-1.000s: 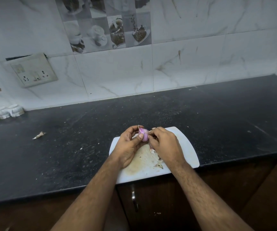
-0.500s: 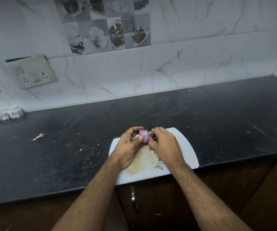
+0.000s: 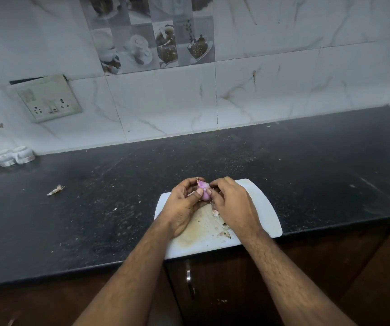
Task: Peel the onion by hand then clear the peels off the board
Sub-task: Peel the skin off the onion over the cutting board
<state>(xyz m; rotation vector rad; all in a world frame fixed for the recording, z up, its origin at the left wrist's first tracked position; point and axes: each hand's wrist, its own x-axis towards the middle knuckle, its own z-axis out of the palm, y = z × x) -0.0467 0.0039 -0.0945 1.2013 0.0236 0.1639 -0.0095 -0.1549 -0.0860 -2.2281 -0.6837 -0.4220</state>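
Observation:
A small purple onion (image 3: 204, 190) is held above the far end of a white cutting board (image 3: 263, 211) that lies at the counter's front edge. My left hand (image 3: 182, 208) cups the onion from the left, thumb pressed on its front. From the right, my right hand (image 3: 232, 205) pinches at the onion's upper right side with its fingertips. A few dry peel scraps (image 3: 223, 232) lie on the stained middle of the board, between my wrists. The underside of the onion is hidden by my fingers.
The board sits on a black stone counter (image 3: 95, 208). One loose peel (image 3: 56, 189) lies on the counter far to the left. Small white cups (image 3: 6, 157) stand against the tiled wall at the back left. A cabinet handle (image 3: 188, 278) shows below the counter edge.
The onion has been turned slightly in my fingers and my right fingertips have shifted on its upper side. Both hands stay over the far end of the board.

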